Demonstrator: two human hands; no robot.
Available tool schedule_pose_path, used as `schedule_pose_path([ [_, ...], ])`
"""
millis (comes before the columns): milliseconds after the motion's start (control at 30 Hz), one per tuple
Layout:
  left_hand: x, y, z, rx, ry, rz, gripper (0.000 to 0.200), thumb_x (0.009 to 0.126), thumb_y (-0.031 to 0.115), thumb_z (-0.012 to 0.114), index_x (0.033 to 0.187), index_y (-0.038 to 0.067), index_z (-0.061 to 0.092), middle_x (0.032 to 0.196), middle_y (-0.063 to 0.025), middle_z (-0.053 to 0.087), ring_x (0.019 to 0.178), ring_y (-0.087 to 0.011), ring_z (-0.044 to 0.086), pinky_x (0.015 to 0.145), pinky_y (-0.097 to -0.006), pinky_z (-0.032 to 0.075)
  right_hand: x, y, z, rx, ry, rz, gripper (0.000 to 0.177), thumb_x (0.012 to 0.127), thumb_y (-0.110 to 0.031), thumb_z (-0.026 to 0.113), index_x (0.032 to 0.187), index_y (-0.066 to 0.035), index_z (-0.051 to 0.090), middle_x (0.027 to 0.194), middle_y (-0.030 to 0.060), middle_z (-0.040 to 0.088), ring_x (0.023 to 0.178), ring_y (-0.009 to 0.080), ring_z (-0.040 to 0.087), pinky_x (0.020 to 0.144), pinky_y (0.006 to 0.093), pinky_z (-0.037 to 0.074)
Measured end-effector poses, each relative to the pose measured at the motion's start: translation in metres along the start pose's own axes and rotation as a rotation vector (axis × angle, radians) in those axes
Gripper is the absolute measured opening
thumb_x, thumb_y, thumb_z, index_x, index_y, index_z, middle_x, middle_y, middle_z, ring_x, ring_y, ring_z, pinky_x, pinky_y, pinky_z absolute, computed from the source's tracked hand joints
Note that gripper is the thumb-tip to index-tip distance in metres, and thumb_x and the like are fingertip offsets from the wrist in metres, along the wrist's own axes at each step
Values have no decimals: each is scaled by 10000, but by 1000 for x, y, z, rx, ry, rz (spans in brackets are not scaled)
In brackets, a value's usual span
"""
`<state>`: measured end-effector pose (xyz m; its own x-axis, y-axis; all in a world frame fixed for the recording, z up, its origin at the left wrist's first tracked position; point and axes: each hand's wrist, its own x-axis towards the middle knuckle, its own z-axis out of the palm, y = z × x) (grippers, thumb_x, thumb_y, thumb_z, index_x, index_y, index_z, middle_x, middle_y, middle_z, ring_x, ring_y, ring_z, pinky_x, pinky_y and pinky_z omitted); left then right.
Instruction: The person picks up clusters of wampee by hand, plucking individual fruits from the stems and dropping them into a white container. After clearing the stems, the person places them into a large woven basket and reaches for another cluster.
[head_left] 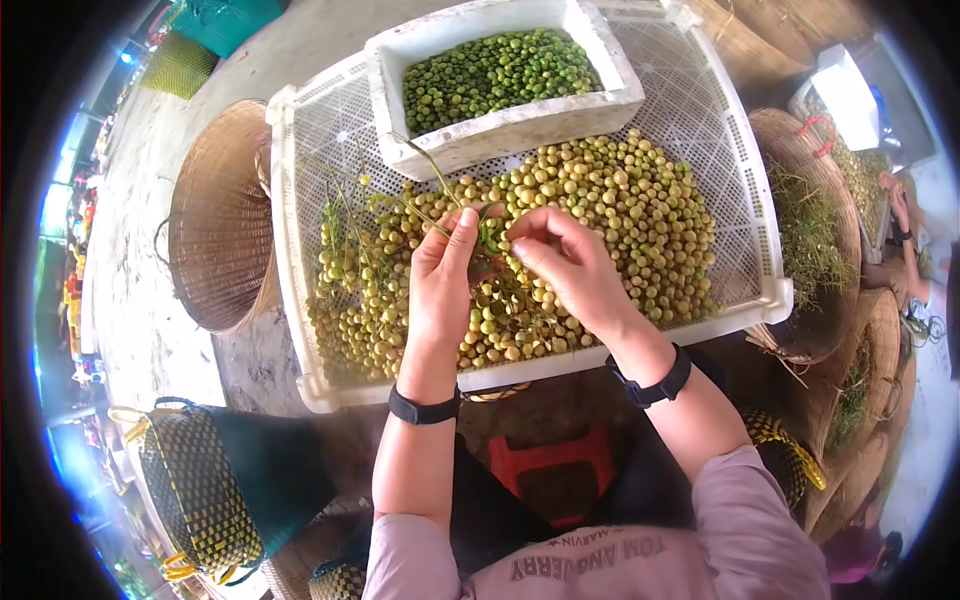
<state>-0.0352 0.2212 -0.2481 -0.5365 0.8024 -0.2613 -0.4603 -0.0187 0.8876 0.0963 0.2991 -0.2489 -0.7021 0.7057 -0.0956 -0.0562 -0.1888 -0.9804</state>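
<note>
A white perforated plastic tray [290, 250] holds a heap of small yellow-green round fruits [620, 200] and stalky bunches [350, 240]. My left hand [440, 280] pinches a green stalk with fruits [425, 165] that sticks up toward the foam box. My right hand [570, 265] meets it fingertip to fingertip and grips the same bunch just above the heap. Both wrists wear black bands. A white foam box [520, 120] full of greener fruits [495, 70] rests on the tray's far end.
A woven bamboo basket [215, 220] lies left of the tray. More baskets with green stalks [810, 240] stand at the right, where another person's hand [895, 205] shows. A black-and-yellow woven bag [195, 485] sits at lower left, a red stool [550, 465] beneath me.
</note>
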Motion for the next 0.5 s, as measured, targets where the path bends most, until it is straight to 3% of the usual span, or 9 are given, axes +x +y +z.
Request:
schedule_pose_path([
  [233, 0, -10, 0, 314, -55, 65, 266, 977, 229, 532, 1121, 18, 605, 975, -45, 678, 709, -67, 613, 634, -229, 548, -1, 4, 2, -442, 37, -202, 136, 875, -140, 667, 920, -22, 618, 642, -68, 481, 572, 39, 407, 499, 240, 348],
  [300, -3, -3, 7, 156, 13, 22, 260, 985, 232, 517, 1093, 13, 608, 992, -53, 668, 806, -81, 622, 672, -236, 559, 1, 5, 1, -145, -9, -67, 136, 896, -147, 648, 943, -22, 625, 673, -64, 511, 585, 43, 412, 507, 247, 352],
  [333, -2, -2, 5, 152, 19, 30, 266, 988, 231, 511, 1110, 12, 596, 987, -48, 664, 816, -84, 621, 673, -249, 568, 5, 8, 4, -36, 7, -148, 163, 927, -176, 607, 962, -18, 630, 721, -60, 544, 606, 23, 422, 514, 212, 343],
  [367, 1, -2, -1, 142, 51, -26, 248, 992, 243, 500, 1110, 45, 592, 1038, -43, 653, 851, -90, 622, 689, -251, 563, -1, 3, -2, -42, 1, -23, 215, 958, -228, 552, 961, -33, 643, 723, -60, 532, 596, 8, 412, 507, 173, 315],
  [433, 3, 0, -11, -92, -9, -47, 221, 994, 253, 495, 1111, 85, 578, 1110, -28, 626, 915, -100, 612, 724, -263, 552, 0, 2, -8, 312, -33, 132, 247, 976, -249, 489, 968, -51, 637, 721, -54, 514, 563, 9, 387, 478, 159, 282],
  [467, 2, 6, -13, -98, -25, -104, 225, 992, 293, 487, 1104, 115, 569, 1248, -35, 571, 1059, -145, 578, 793, -305, 529, 1, 3, -10, 382, -30, 143, 246, 977, -233, 444, 981, -64, 623, 729, -45, 509, 534, 21, 363, 452, 173, 264],
  [500, 0, 9, -15, -96, -25, -104, 225, 992, 293, 487, 1104, 115, 569, 1248, -35, 571, 1059, -145, 578, 793, -305, 529, 2, 3, -12, 436, -36, 150, 245, 972, -217, 417, 983, -60, 605, 748, -37, 519, 527, 25, 362, 437, 176, 257],
])
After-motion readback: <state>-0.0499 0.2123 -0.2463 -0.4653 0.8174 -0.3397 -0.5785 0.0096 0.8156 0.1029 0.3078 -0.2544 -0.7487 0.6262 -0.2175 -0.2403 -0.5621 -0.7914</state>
